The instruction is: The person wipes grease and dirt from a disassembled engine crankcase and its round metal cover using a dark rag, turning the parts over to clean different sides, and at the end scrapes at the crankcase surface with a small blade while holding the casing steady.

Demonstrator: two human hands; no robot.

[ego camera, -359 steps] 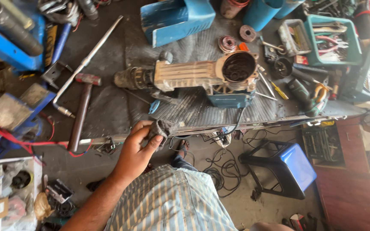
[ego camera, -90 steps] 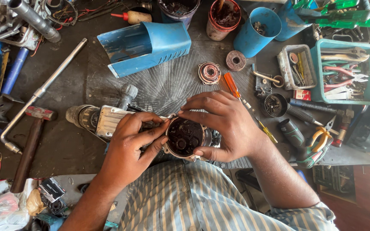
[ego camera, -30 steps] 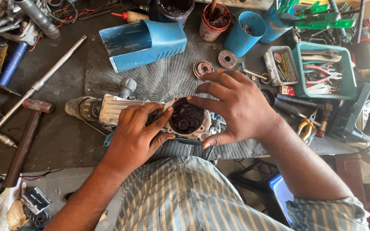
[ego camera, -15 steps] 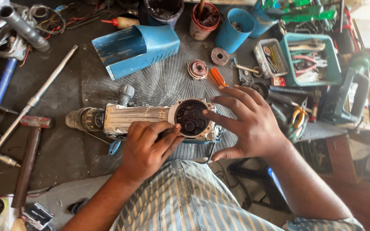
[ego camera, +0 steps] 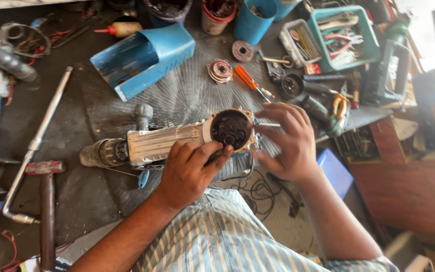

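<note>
Two hands on one job, head view only. Grey ribbed metal power-tool body with an open round dark end [ego camera: 187, 141] lies on its side on the dark, greasy table [ego camera: 76, 201], just ahead of the person's striped shirt.

Long axis: runs left to right, slightly tilted up at the right. Chuck end points left; the open round end, with dark parts inside, faces right and up toward the camera.

Left hand [ego camera: 190, 171]: sits on the near side of the body, grip closed around the casing, thumb [ego camera: 222, 152] pressed at the rim of the round opening. It is the nearer hand to the body's middle.

Right hand [ego camera: 288, 143]: just right of the open end, fingers spread and curled, fingertips touching the housing rim at its right edge. Grip loose; cannot tell if it pinches a small part there.

So the tool lies between the hands, its open end toward the right hand.

Around it:
- blue plastic motor cover [ego camera: 144, 58] beyond, lying apart on the table
- orange-handled screwdriver [ego camera: 250, 80] just beyond the right hand
- round copper-coloured wound part [ego camera: 220, 70] near the screwdriver
- teal plastic tray of pliers [ego camera: 348, 35] far right
- red-headed hammer [ego camera: 44, 201] well left, beside a long steel bar [ego camera: 41, 136]
</note>
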